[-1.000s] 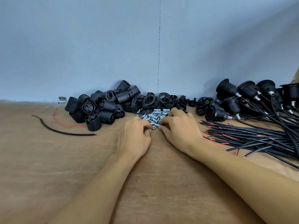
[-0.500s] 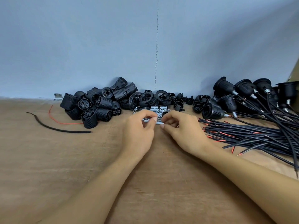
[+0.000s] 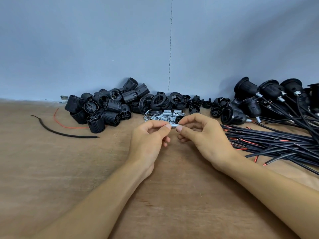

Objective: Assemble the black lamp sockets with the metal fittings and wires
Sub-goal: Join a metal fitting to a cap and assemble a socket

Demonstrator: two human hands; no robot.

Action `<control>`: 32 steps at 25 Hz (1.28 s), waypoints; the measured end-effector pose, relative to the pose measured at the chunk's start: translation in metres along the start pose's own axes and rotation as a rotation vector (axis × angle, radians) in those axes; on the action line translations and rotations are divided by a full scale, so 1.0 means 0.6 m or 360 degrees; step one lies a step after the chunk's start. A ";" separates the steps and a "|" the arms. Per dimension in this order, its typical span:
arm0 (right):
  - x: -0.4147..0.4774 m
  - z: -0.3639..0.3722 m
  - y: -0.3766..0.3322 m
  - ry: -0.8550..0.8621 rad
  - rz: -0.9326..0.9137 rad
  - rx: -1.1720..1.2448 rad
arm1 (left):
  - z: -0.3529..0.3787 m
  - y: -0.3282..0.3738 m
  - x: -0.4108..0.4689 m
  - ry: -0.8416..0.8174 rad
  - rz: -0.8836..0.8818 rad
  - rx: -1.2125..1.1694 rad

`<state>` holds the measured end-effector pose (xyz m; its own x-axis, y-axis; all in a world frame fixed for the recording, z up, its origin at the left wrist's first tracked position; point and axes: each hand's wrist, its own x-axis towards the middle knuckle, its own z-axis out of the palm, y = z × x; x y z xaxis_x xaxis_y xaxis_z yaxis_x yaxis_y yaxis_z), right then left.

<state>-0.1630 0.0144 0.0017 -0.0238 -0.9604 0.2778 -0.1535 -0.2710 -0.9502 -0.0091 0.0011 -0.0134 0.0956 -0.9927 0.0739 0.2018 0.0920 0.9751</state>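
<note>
soft, even, moderately bright light, diffuse and falling from above; the blue-grey wall point(image 3: 86, 40) is evenly lit at left and centre and duller toward far right, with a diffuse shadow behind the wired sockets point(image 3: 248, 87); the left hand point(image 3: 146, 140) and right hand point(image 3: 205, 135) cast only faint, blurred shadows on the wooden table point(image 3: 51, 169); small highlights on the heap of metal fittings point(image 3: 164, 116) and on the held metal fitting point(image 3: 174, 125); the black socket shells point(image 3: 110, 105) lose detail in their dark recesses; wide-angle distortion bows the table's far edge and stretches the near corners; centre fairly sharp, edges softer
</note>
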 end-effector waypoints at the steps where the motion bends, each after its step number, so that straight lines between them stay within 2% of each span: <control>1: 0.002 0.000 0.001 -0.0006 0.0003 0.0022 | -0.001 0.001 0.002 -0.0013 -0.0004 0.0010; 11: -0.002 -0.006 -0.003 0.0004 -0.0064 0.0032 | -0.007 0.012 -0.005 -0.0255 0.0007 0.0033; 22: -0.013 -0.005 -0.013 0.0075 -0.0244 -0.0331 | -0.012 0.019 -0.005 -0.0322 -0.0081 -0.0050; 32: -0.015 -0.003 -0.012 0.0128 -0.0291 -0.0390 | -0.014 0.019 -0.005 -0.0334 -0.0079 -0.0095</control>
<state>-0.1632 0.0251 0.0062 -0.0502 -0.8862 0.4606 -0.3959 -0.4057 -0.8238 0.0010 0.0055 -0.0039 -0.1195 -0.9901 0.0739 0.2593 0.0407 0.9649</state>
